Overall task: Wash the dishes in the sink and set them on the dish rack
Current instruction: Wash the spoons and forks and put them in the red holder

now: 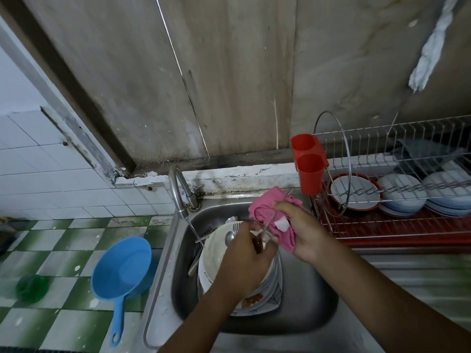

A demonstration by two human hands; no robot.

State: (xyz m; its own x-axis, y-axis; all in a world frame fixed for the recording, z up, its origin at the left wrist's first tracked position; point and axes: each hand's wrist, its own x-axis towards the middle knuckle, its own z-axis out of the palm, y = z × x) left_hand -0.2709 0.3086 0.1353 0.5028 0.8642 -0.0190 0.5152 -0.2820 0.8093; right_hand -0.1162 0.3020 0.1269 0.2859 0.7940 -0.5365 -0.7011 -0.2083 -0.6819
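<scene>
Both forearms reach in from the near edge over the sink (318, 289). Left hand (242, 258) has its grip closed around the dark handle of a thin metal utensil (258, 246); which kind it is, I cannot tell. Right hand (303, 231) has its grip closed on a pink cloth (265, 215), which is folded around the shaft of this utensil. So the step seems to be wiping one piece of cutlery.

Next, I think, it needs a rinse under the thin water from the tap (178, 192), just left of the grips. Then it goes to the red cutlery holder (309, 171) on the dish rack (382, 225), beyond and to the right of the right grip.

Directly under the grips lies a stack of dirty plates (216, 253) with forks and spoons (204, 233). Clean plates (402, 192) fill the lower level of the rack. A blue dipper (122, 268) lies on the worktop far to the left, out of the way. The rack wires near the holder could catch the utensil.
</scene>
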